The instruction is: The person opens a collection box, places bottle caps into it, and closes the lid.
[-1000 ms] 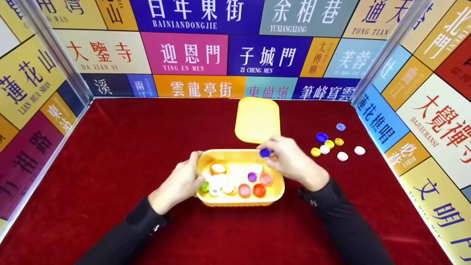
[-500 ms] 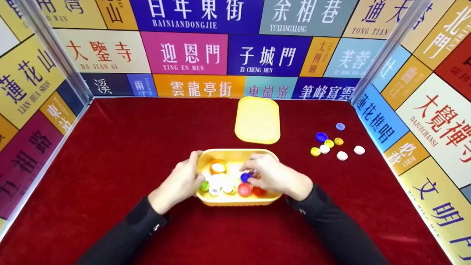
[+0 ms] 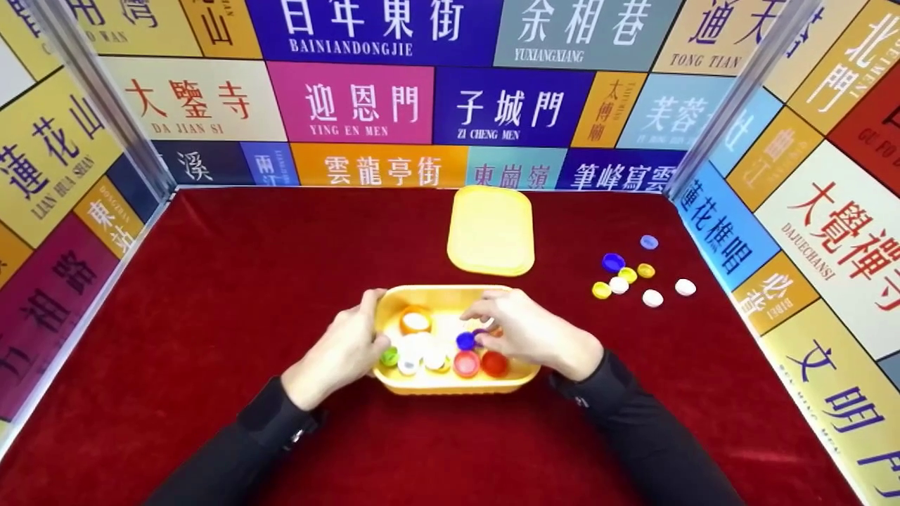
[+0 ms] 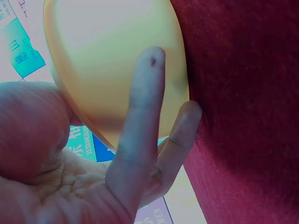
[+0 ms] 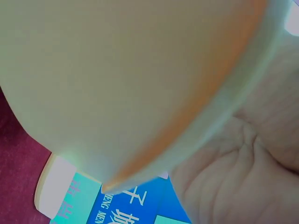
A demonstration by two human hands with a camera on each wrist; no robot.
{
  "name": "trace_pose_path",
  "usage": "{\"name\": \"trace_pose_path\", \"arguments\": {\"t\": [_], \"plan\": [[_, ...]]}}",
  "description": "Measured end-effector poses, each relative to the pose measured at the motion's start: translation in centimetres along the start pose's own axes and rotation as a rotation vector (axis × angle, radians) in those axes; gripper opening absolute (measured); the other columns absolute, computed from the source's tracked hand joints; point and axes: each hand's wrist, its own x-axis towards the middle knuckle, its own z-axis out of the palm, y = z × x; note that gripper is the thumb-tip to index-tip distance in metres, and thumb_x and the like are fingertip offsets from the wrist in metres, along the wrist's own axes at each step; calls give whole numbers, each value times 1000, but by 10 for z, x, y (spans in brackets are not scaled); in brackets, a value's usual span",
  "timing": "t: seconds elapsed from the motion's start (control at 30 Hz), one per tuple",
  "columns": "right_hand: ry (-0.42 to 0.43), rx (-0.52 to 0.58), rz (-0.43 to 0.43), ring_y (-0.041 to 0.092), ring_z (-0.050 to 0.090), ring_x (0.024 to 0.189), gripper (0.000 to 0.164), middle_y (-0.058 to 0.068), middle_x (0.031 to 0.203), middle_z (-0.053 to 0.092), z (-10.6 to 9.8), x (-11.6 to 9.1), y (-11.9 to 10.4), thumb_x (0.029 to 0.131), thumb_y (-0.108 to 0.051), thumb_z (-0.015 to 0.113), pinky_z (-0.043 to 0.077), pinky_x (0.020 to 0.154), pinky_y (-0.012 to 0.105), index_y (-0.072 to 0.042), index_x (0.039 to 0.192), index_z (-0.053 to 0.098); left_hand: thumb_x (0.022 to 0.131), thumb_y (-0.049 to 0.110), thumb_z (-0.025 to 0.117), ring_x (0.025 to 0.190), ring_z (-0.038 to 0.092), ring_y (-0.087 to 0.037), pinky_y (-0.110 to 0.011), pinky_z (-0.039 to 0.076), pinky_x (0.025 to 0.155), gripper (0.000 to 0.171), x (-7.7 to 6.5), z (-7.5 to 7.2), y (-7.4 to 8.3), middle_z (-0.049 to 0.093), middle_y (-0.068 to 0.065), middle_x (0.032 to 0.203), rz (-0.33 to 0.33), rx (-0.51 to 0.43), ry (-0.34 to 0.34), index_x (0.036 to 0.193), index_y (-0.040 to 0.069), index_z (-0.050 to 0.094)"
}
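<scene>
My left hand grips the left end of a yellow plastic box, its thumb over the rim; the left wrist view shows fingers on the outer wall. My right hand reaches over the right rim into the box, fingers parted. Just beside its thumb is a dark blue bottle cap, low in the box. Red caps, white caps, a green cap and an orange cap with white lie inside too. In the right wrist view the box wall hides the fingertips.
A yellow lid lies flat behind the box. To the right several loose caps are scattered: a blue one, a yellow one, a white one and others. Dark red cloth covers the table, with printed panels on three sides.
The right hand has carried the blue cap from above the box's back right rim down into it. Its fingers have since parted from the cap. The left hand stays on the box.
</scene>
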Motion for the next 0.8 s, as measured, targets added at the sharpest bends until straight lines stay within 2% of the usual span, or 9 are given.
{"name": "trace_pose_path", "arguments": {"t": [0.23, 0.43, 0.63, 0.8], "plan": [[41, 4, 25, 35, 80, 107, 32, 19, 123, 82, -9, -3, 5, 103, -11, 89, 70, 95, 47, -1, 133, 84, 104, 0, 71, 116, 77, -34, -43, 68, 88, 68, 0, 0, 0, 75, -28, 147, 0, 0, -4, 168, 2, 46], [143, 20, 28, 35, 84, 106, 29, 19, 119, 84, -20, -6, 15, 102, -6, 86, 71, 96, 50, -1, 131, 84, 103, 0, 71, 112, 77, -33, -43, 68, 85, 69, 0, -1, 0, 76, -28, 143, 14, 3, 8, 167, 1, 47], [235, 70, 83, 33, 83, 104, 24, 18, 116, 82, -29, -9, 33, 104, -7, 85, 72, 93, 48, -4, 128, 86, 103, 0, 70, 111, 76, -32, -42, 67, 85, 69, 0, -1, 0, 75, -27, 144, -5, -8, -2, 168, 3, 46], [290, 81, 144, 34, 84, 105, 29, 19, 119, 81, -36, -10, 57, 102, -3, 86, 73, 92, 49, -2, 131, 85, 104, -1, 70, 111, 76, -32, -40, 66, 84, 68, -1, -1, 0, 75, -26, 144, -9, -21, -7, 168, 4, 46]]}}
